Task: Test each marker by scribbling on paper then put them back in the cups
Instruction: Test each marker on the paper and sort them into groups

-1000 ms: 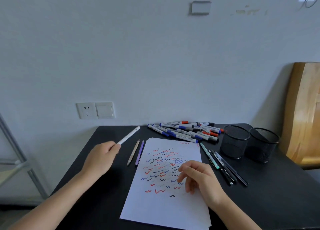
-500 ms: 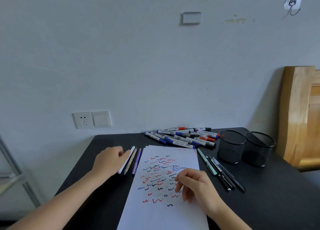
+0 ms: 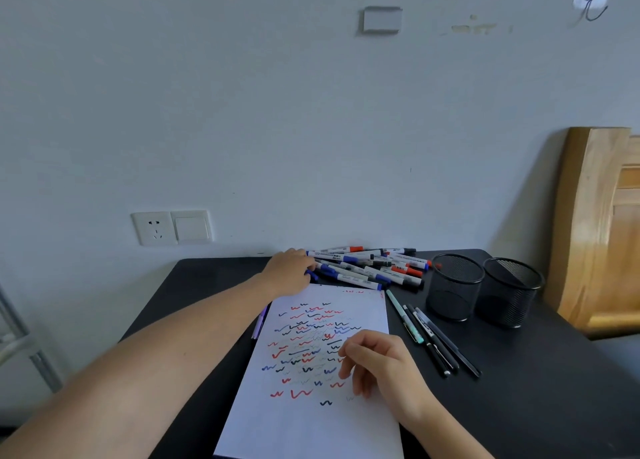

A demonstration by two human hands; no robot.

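My left hand (image 3: 291, 271) has left the pens beside the paper (image 3: 322, 420) and gone up to the marker pile (image 3: 367, 268) by the wall. Its fingertips lie over the blue-capped ends, and I can't tell yet if they've gripped one. My right hand (image 3: 379, 365) rests loosely curled on the sheet, holding nothing. Better to pinch one barrel and lift it clear than drag the heap. No markers show in the mesh cups (image 3: 453, 297).
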